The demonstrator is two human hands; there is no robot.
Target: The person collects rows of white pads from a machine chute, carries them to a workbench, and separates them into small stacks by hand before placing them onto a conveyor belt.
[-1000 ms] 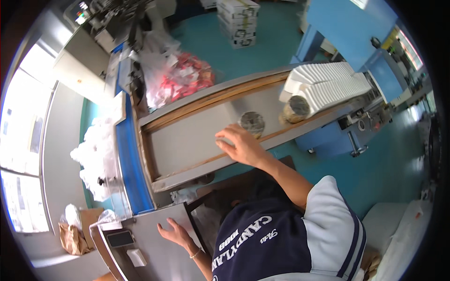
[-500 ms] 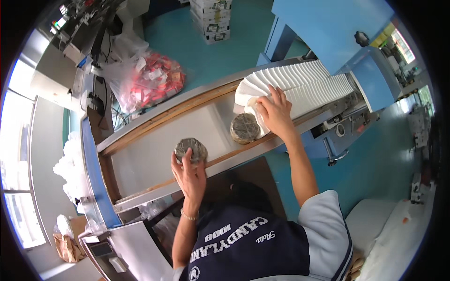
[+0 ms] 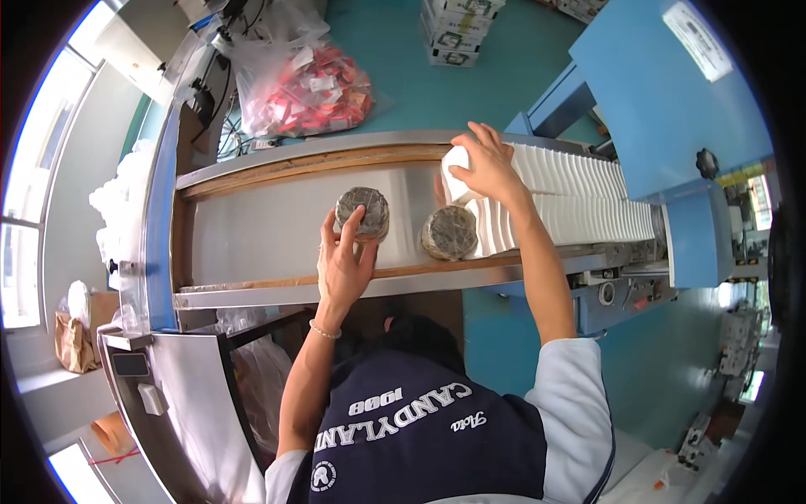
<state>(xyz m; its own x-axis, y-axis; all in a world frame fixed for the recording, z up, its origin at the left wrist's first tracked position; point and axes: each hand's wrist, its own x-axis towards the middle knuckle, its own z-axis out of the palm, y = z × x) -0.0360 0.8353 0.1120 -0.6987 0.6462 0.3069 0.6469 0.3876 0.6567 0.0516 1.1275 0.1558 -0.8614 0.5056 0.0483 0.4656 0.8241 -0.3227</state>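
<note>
My left hand [image 3: 342, 267] is closed around a round, dark grey block [image 3: 363, 207] wrapped in clear tape, held over the near half of the long metal tray [image 3: 260, 244]. A second taped round block [image 3: 450, 233] stands against the front end of the near row of thin white pieces [image 3: 571, 220], which look like folded sheets or pads. My right hand [image 3: 490, 165] grips the front end of the far row of white pieces [image 3: 579, 170], thumb on the front face and fingers over the top. The palm side of that hand is hidden.
Wooden strips [image 3: 311, 161] line the tray's long sides. A blue machine [image 3: 663, 92] covers its right end. Beyond the tray sit a clear bag of red and white scraps [image 3: 315, 92] and stacked boxes [image 3: 457, 34]. A steel cabinet [image 3: 180, 403] stands at the lower left.
The view has turned and shifted. My right hand has moved from the near row's front to the far row, whose fanned front pieces now stand straighter. My left hand still holds its block.
</note>
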